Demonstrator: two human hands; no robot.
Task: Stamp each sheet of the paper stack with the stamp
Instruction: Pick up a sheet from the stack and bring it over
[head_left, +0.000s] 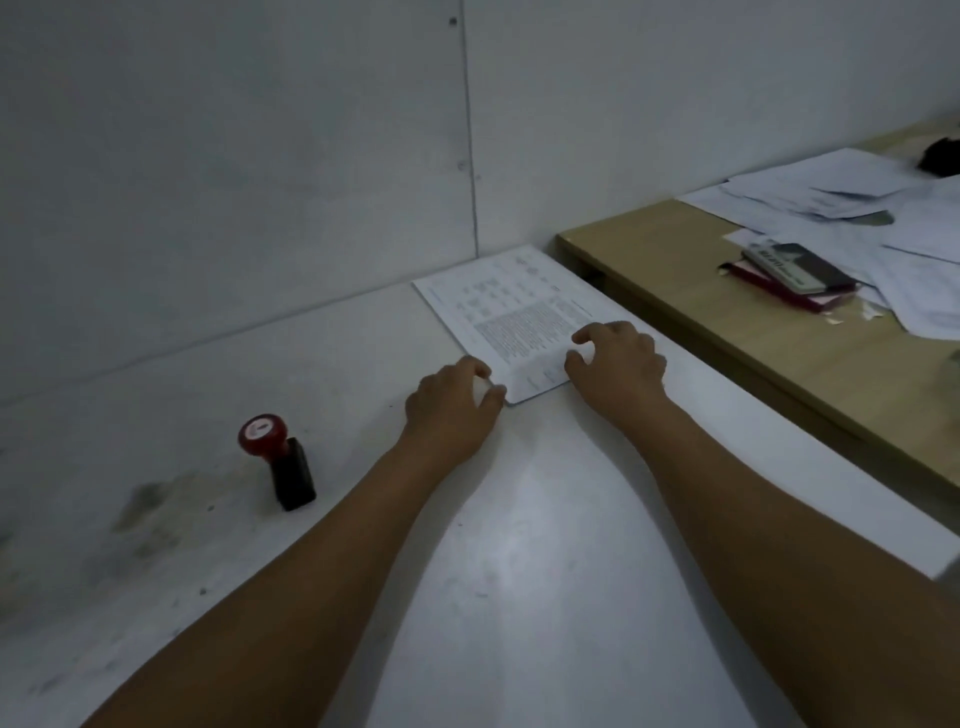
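Paper stack: the paper stack (519, 306) lies flat on the white table (519, 571) just right of the frame's centre. Its far end is close to the wall (234, 156), and the top sheet is covered in small print that is too fine to read.
Left hand: the left hand (449, 415) is at the centre of the frame, at the near left corner of the paper stack. Its fingers are curled and the thumb is against the edge, pinching that corner.
Right hand: the right hand (621, 366) rests on the near right part of the top sheet with its fingers bent and the tips down on the paper. Whether they pinch the sheet or only press it cannot be told.
Stamp: the stamp (278, 460) stands on its black base with the red knob on top, in the lower left of the frame. It is on the bare table, well apart from both hands and the paper.
Right side: a wooden desk (701, 312) sits beside the white table. On it are loose sheets (831, 192) and a small pile of books (795, 273).
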